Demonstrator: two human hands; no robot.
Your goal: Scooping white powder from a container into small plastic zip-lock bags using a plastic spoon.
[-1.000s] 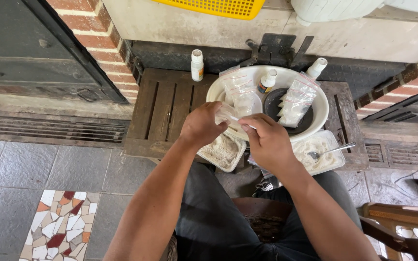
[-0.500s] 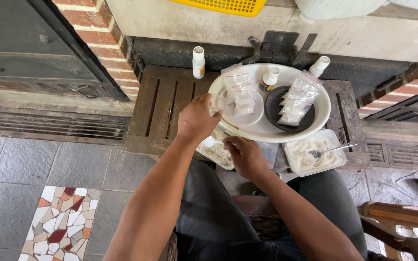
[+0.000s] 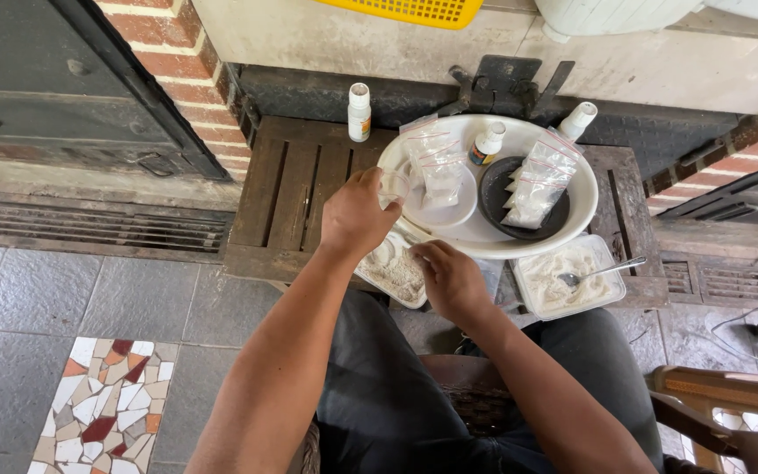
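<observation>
My left hand [image 3: 357, 215] is raised over the rim of a large white basin [image 3: 582, 211] and pinches a small clear plastic bag [image 3: 393, 184]. My right hand [image 3: 449, 279] is lower, over a clear tray of white powder [image 3: 394, 270]; whether its curled fingers hold anything is hidden. Inside the basin a white plate [image 3: 458, 211] carries several small zip bags [image 3: 436, 158], and a black bowl [image 3: 497, 204] holds more filled bags [image 3: 537, 184]. A second clear tray of powder [image 3: 563, 276] with a metal spoon [image 3: 597, 271] sits at the right.
Everything rests on a dark wooden slatted stand [image 3: 287, 189]. Small white bottles stand on it [image 3: 359, 111], in the basin [image 3: 487, 143] and at its far edge [image 3: 577, 119]. A brick wall, a yellow basket [image 3: 414, 10], a floor drain grate [image 3: 89, 228] and a wooden chair part [image 3: 730, 399] surround it.
My hands were together at the basin's near rim. They have parted: the left lifted with the small bag toward the white plate, the right dropped to the near powder tray.
</observation>
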